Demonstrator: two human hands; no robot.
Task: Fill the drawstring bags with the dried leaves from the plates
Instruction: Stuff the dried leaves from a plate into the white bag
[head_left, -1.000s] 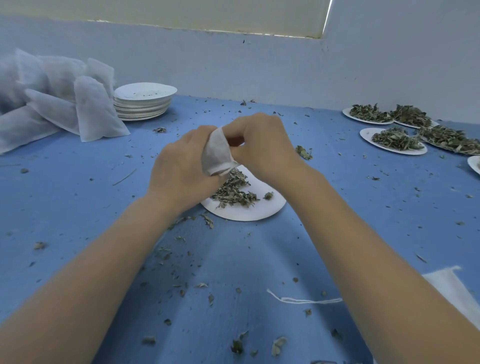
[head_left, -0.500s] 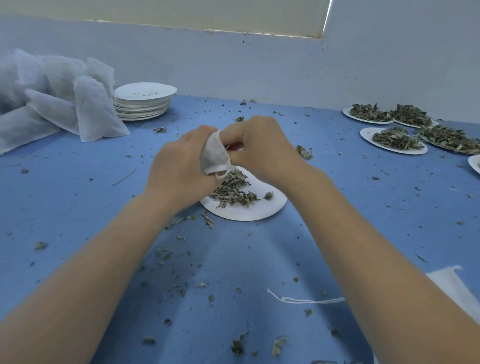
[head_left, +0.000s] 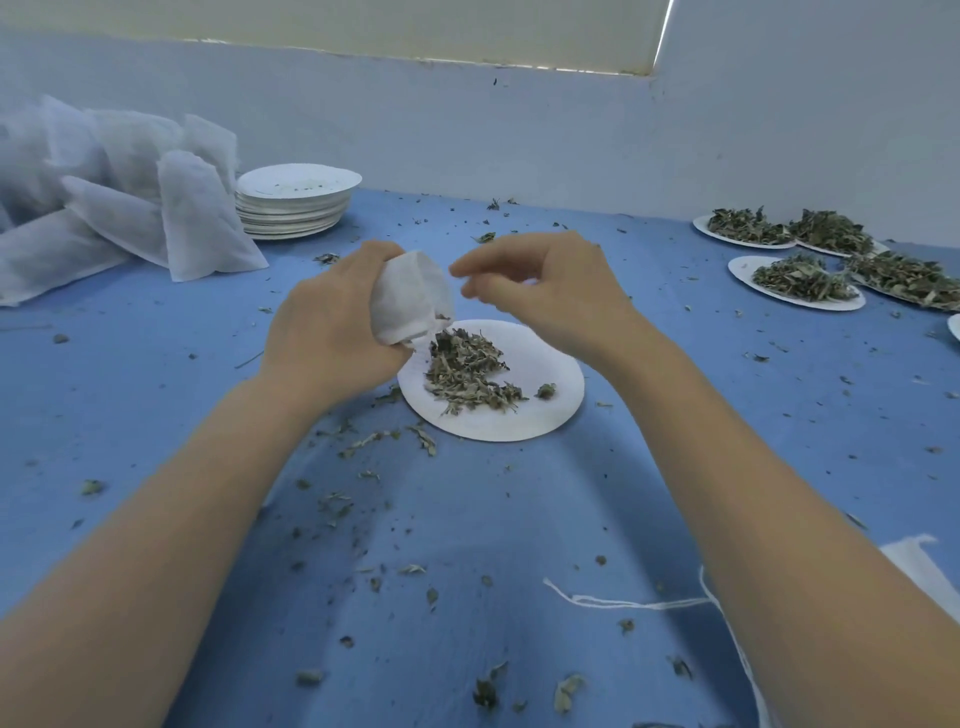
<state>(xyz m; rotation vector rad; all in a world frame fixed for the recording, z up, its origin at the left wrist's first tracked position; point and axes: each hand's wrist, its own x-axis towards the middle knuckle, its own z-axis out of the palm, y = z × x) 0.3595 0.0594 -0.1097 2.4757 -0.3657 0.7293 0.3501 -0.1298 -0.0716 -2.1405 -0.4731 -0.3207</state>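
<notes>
My left hand (head_left: 332, 327) grips a small white drawstring bag (head_left: 408, 296), its mouth tilted down over a white paper plate (head_left: 550, 415). A small heap of dried leaves (head_left: 467, 371) lies on that plate just under the bag. My right hand (head_left: 545, 291) hovers to the right of the bag, a short gap away, fingers loosely curled with nothing visible in them.
Filled white bags (head_left: 130, 208) are piled at the far left beside a stack of empty plates (head_left: 296, 205). Several plates of dried leaves (head_left: 800, 280) sit at the far right. Loose leaf crumbs litter the blue table (head_left: 156, 405). An empty bag (head_left: 919, 566) with its string (head_left: 623, 603) lies at the near right.
My right hand has pulled away from the bag's mouth to the right. The bag, earlier pinched between both hands, is now held by the left hand alone.
</notes>
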